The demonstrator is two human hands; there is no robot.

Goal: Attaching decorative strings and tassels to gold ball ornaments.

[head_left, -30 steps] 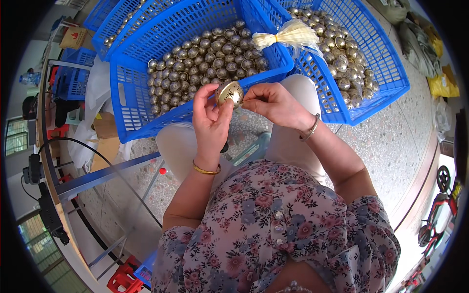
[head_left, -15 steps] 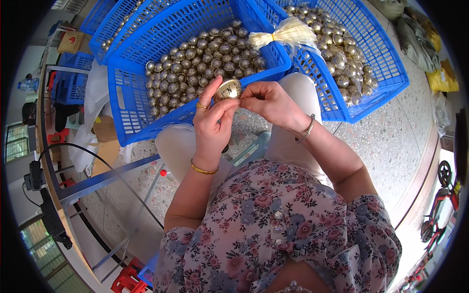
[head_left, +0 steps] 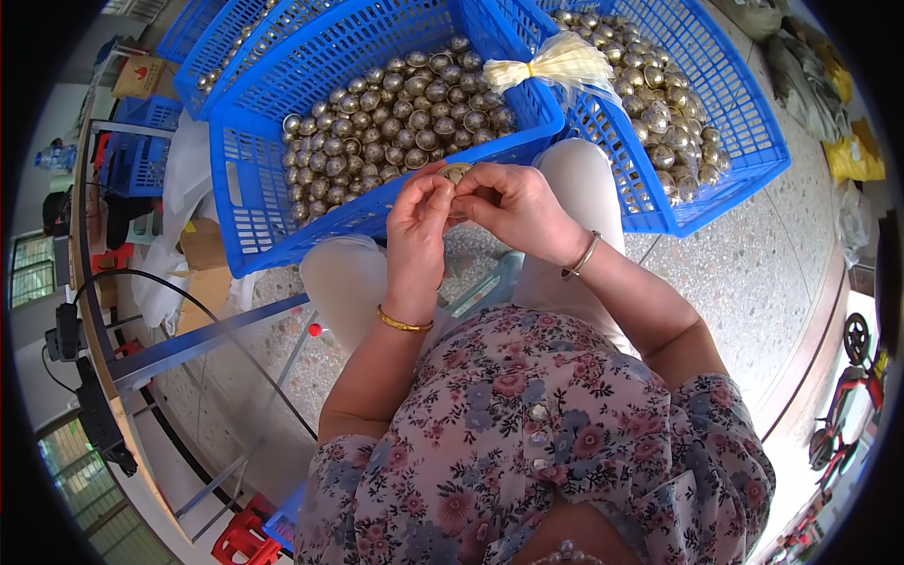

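Note:
In front of the middle blue basket, my left hand [head_left: 421, 215] has its fingers closed round a gold printed ball ornament [head_left: 456, 173]. My right hand [head_left: 520, 205] meets it there, thumb and index finger pinched at the ball's near side. Most of the ball is covered by fingers; whether a thin ribbon or string sits in the right pinch is too small to make out. A bundle of pale cream ribbons [head_left: 570, 66], tied with a yellow band, lies over the rims between two baskets.
The middle blue basket [head_left: 231, 193] holds many gold balls, as does the right blue basket [head_left: 680, 224]. More baskets stand at the far left. A table frame [head_left: 207, 344] with a black cable [head_left: 212, 315] is at the left. A light-green stool [head_left: 490, 282] shows between my knees.
My left hand has turned inward, its raised fingers folding down over the ball. The ball is now mostly hidden, and my right hand stays pinched beside it.

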